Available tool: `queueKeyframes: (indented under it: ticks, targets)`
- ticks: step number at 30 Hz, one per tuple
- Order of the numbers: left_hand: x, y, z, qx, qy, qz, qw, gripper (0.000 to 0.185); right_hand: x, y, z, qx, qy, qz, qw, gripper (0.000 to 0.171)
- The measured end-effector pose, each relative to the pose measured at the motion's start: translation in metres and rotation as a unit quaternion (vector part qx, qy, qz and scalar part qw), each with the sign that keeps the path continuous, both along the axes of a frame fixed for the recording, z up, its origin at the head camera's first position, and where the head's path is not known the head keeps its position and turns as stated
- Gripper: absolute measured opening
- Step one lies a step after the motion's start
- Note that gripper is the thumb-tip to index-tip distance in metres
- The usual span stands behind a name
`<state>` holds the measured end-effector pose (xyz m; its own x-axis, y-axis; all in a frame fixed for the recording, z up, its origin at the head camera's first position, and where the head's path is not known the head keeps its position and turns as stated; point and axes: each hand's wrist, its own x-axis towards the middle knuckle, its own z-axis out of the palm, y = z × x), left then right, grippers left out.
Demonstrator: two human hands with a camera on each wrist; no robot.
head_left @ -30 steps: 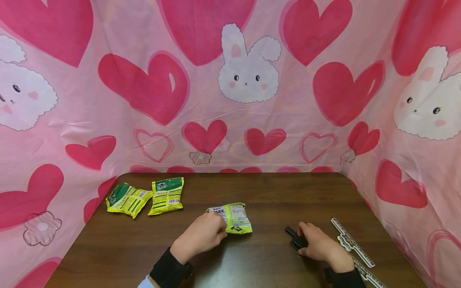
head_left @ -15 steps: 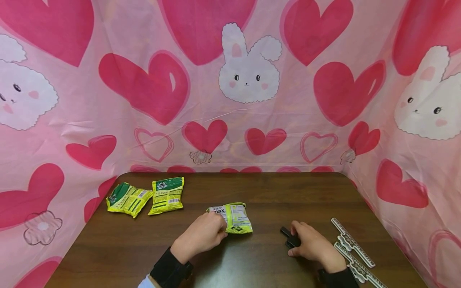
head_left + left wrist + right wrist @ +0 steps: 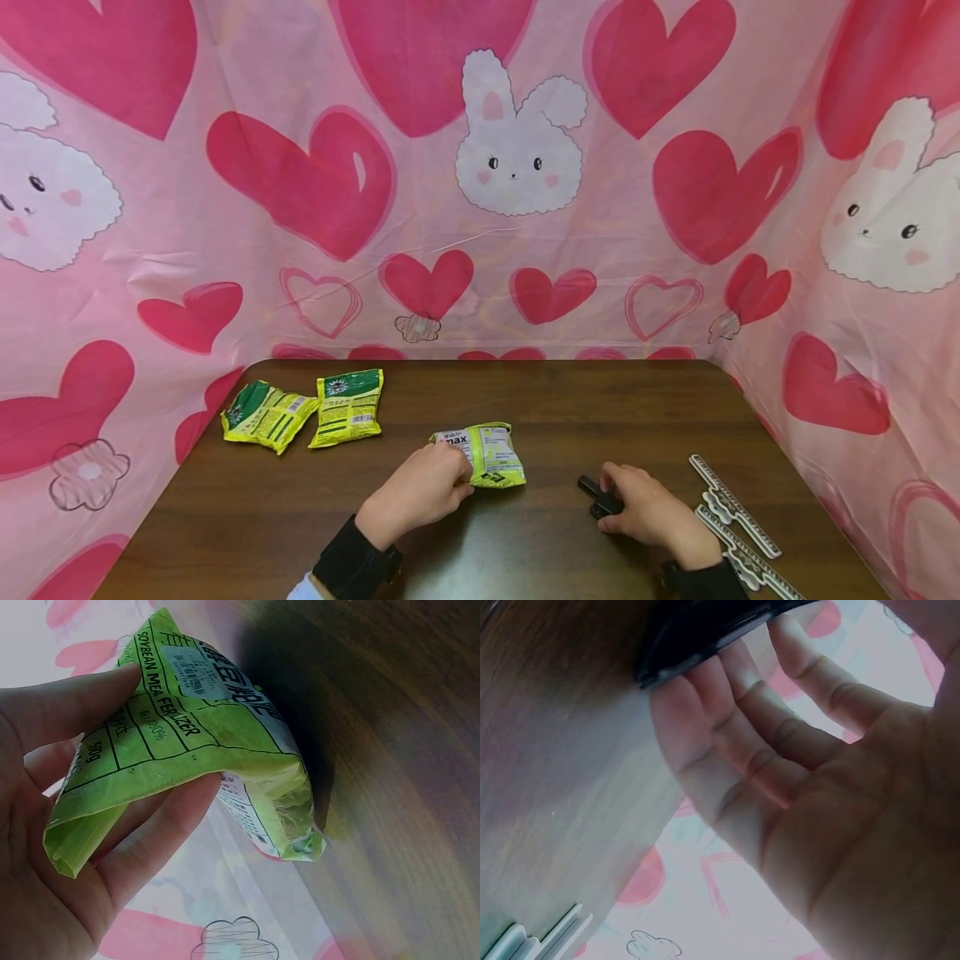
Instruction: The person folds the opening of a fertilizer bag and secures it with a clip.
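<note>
My left hand (image 3: 420, 485) grips the left end of a lime-green and white bag of soybean meal fertilizer (image 3: 491, 454), which rests on the table. In the left wrist view, the thumb lies along one face of the fertilizer bag (image 3: 165, 742) and the fingers along the other, at its folded end. To the right of the bag, my right hand (image 3: 648, 507) holds a small black object (image 3: 602, 497) with a bar-like end, low over the table. Only a dark edge of the black object (image 3: 705, 634) shows at the fingertips in the right wrist view, so its kind is unclear.
Two green and yellow packets (image 3: 270, 417) (image 3: 348, 408) lie at the back left of the brown table (image 3: 570, 400). On the right are two pale ruler-like strips (image 3: 735, 506) (image 3: 742, 554) with wavy edges, close to the right wrist. A pink heart-patterned cloth (image 3: 420, 233) encloses the table.
My right hand has moved a little to the left with the black object, closer to the bag, uncovering more of the lower strip. The left hand and the bag have stayed put.
</note>
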<state>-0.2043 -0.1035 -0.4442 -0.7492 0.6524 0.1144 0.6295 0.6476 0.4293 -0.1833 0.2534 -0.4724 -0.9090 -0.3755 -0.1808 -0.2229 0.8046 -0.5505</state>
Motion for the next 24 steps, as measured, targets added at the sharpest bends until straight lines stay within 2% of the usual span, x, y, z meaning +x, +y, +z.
queueKeyframes:
  ticks: [5, 9, 18, 24]
  targets:
    - [0.000, 0.000, 0.001, -0.003, -0.005, 0.000, 1.0000, 0.025, 0.002, -0.003, 0.003, -0.043, -0.004, -0.001, 0.999, 0.028]
    - [0.001, 0.000, 0.002, -0.007, -0.004, 0.000, 1.0000, 0.021, 0.000, -0.005, 0.002, -0.050, 0.007, -0.013, 0.999, 0.019]
    - [0.001, -0.001, 0.001, -0.012, -0.014, 0.001, 0.9998, 0.015, 0.000, -0.011, 0.002, -0.027, 0.055, -0.023, 0.998, 0.025]
    - [0.001, -0.001, 0.001, -0.012, -0.003, -0.003, 0.9999, 0.020, -0.003, -0.014, 0.005, -0.028, 0.058, -0.030, 0.997, 0.021]
